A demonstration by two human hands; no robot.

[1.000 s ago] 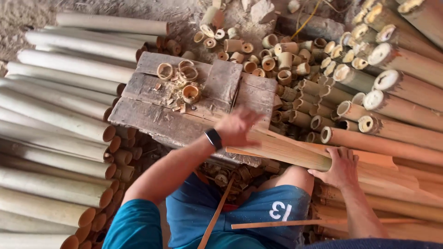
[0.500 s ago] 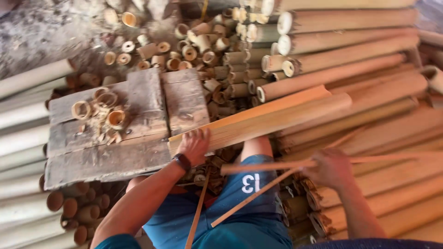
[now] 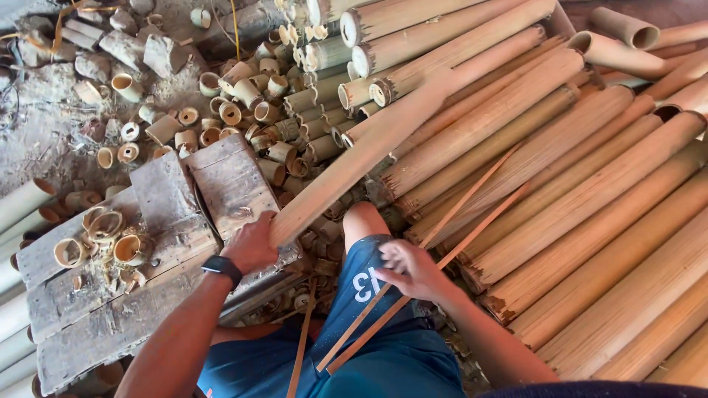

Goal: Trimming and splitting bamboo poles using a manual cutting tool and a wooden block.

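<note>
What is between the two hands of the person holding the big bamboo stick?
In the head view, the person's knee in blue shorts lies between the left hand, gripping the bamboo pole, and the right hand.

Worn wooden block [image 3: 221,184] (weathered planks) bearing bamboo rings [image 3: 110,247], pole end [image 3: 295,217].

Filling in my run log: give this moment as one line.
left hand: grips bamboo pole end over wooden block | right hand: on thin strips
</note>
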